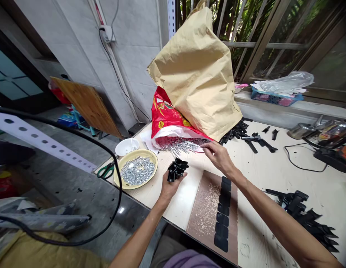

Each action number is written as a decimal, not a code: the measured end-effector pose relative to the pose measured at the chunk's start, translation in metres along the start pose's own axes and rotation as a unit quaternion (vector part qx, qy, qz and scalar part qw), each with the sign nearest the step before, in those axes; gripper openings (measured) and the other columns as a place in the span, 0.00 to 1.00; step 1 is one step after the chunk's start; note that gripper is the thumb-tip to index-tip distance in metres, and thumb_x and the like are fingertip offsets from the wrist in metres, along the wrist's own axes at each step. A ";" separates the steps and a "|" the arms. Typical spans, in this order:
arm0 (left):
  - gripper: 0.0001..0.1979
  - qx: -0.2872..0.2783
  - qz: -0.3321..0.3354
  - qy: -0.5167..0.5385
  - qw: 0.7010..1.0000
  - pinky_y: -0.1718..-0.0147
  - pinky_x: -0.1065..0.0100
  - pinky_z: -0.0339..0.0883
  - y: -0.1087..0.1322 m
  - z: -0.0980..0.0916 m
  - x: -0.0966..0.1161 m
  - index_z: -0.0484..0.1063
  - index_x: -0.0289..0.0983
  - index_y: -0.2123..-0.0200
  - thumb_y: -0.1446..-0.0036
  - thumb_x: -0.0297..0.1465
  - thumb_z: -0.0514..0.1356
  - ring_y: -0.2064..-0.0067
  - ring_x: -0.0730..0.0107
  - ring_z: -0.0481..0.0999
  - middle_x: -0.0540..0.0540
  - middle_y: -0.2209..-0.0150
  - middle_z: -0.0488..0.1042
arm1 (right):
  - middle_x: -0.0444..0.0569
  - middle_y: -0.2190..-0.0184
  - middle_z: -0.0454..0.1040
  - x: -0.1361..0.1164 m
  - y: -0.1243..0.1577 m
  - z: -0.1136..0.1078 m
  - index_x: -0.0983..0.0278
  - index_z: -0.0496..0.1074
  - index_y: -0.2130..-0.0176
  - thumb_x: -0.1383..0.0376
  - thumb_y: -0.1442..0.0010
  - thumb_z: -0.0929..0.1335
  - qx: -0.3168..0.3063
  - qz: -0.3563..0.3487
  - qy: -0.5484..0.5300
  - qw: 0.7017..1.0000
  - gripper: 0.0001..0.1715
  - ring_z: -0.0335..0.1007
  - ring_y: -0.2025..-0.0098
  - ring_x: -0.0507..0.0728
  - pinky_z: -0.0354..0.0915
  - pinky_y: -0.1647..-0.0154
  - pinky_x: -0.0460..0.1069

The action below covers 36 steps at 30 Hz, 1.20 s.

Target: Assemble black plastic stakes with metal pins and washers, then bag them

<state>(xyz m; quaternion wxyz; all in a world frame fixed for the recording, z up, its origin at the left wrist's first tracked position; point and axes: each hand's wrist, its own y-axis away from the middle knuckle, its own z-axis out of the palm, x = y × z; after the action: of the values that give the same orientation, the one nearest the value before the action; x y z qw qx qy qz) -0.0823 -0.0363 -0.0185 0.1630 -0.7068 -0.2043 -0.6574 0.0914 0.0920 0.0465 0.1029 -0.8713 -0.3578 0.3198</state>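
- The left hand point(170, 189) is raised over the table point(256, 178) just inside its near edge, forearm angling up from below that edge, fingers curled around a bundle of black parts point(177, 169).
- The right hand point(221, 158) reaches farther in, forearm slanting leftward from the near right, thumb and forefinger nearly together at the mouth of the red bag point(166, 117); whether they grip anything, I cannot tell.
- Metal pins point(177, 146) spill from that mouth, toward the table's far edge.
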 end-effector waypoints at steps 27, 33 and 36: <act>0.19 -0.066 -0.106 0.195 0.973 0.64 0.66 0.66 -0.011 0.003 0.027 0.76 0.33 0.69 0.67 0.34 0.72 0.68 0.68 0.73 0.45 0.70 0.76 | 0.59 0.56 0.71 0.024 -0.044 0.088 0.68 0.73 0.61 0.74 0.41 0.59 -0.169 0.029 0.220 0.960 0.16 0.61 0.51 0.63 0.53 0.49 0.57; 0.17 -0.117 -0.155 0.241 0.951 0.69 0.68 0.66 -0.017 -0.002 0.023 0.75 0.32 0.72 0.66 0.34 0.72 0.73 0.72 0.71 0.47 0.74 0.73 | 0.57 0.62 0.74 0.024 -0.035 0.041 0.66 0.73 0.63 0.69 0.40 0.60 -0.151 0.059 0.247 0.955 0.13 0.65 0.56 0.63 0.55 0.54 0.57; 0.16 -0.097 -0.129 0.183 0.970 0.69 0.68 0.66 -0.014 -0.001 0.024 0.75 0.32 0.73 0.67 0.33 0.72 0.72 0.71 0.71 0.48 0.76 0.73 | 0.50 0.65 0.75 0.017 -0.025 -0.001 0.63 0.72 0.60 0.64 0.36 0.59 -0.114 0.032 0.162 0.980 0.13 0.68 0.61 0.57 0.58 0.58 0.51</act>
<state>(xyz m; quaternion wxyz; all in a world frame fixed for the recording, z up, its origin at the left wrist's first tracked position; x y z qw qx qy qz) -0.0892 -0.0229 0.0047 0.0416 -0.5547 -0.1958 -0.8076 0.0875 0.1219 0.0494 0.0491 -0.9286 -0.3422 0.1351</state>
